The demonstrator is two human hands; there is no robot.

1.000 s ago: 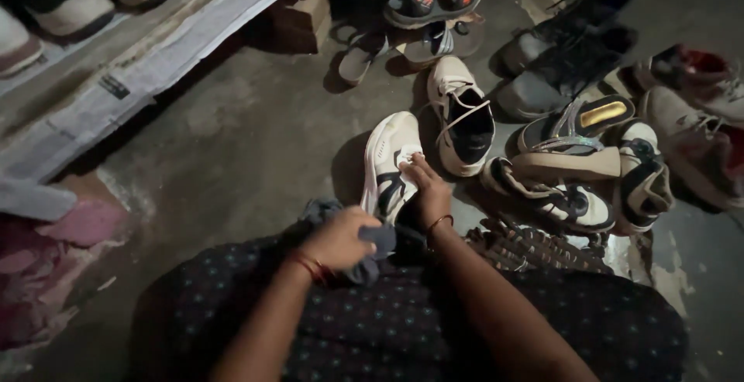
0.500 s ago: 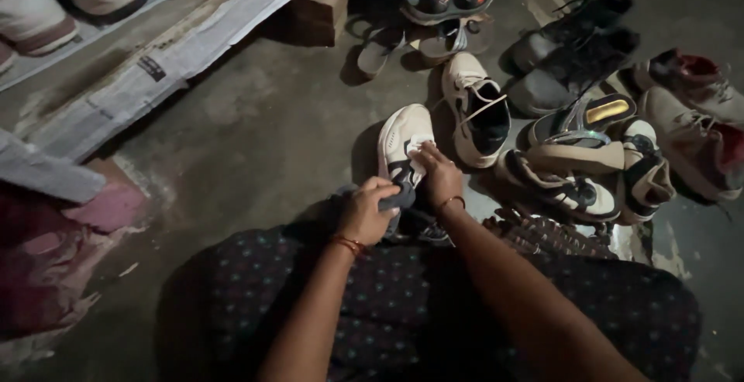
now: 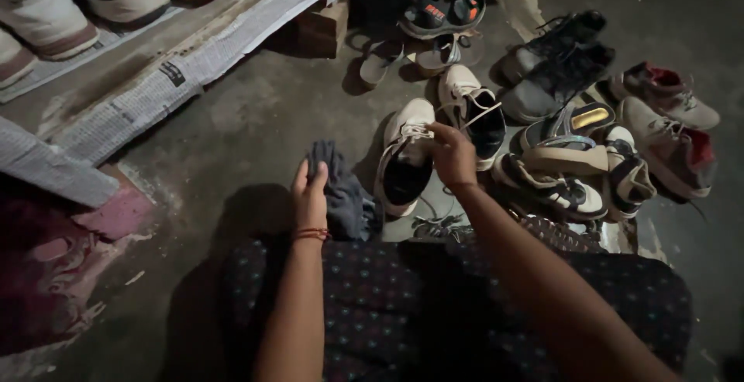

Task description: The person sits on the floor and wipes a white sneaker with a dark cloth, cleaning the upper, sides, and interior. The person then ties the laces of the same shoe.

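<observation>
My left hand (image 3: 310,192) lies flat with its fingers on a dark grey cloth (image 3: 341,192) bunched on the concrete floor, just left of a white sneaker (image 3: 403,157). My right hand (image 3: 452,153) hovers over that sneaker's laces with the fingers curled; whether it pinches a lace I cannot tell. A second white sneaker (image 3: 473,107) with a dark inside lies right behind it. My lap in dark dotted fabric (image 3: 434,304) fills the bottom of the view.
A heap of several shoes and sandals (image 3: 589,134) spreads to the right and back. A low ledge covered with newspaper (image 3: 147,80) runs along the left, with shoes (image 3: 46,18) on it. Pink cloth (image 3: 70,250) lies at the lower left.
My left hand has moved left off the sneaker and now rests on the grey cloth on the floor. My right hand stays over the white sneaker.
</observation>
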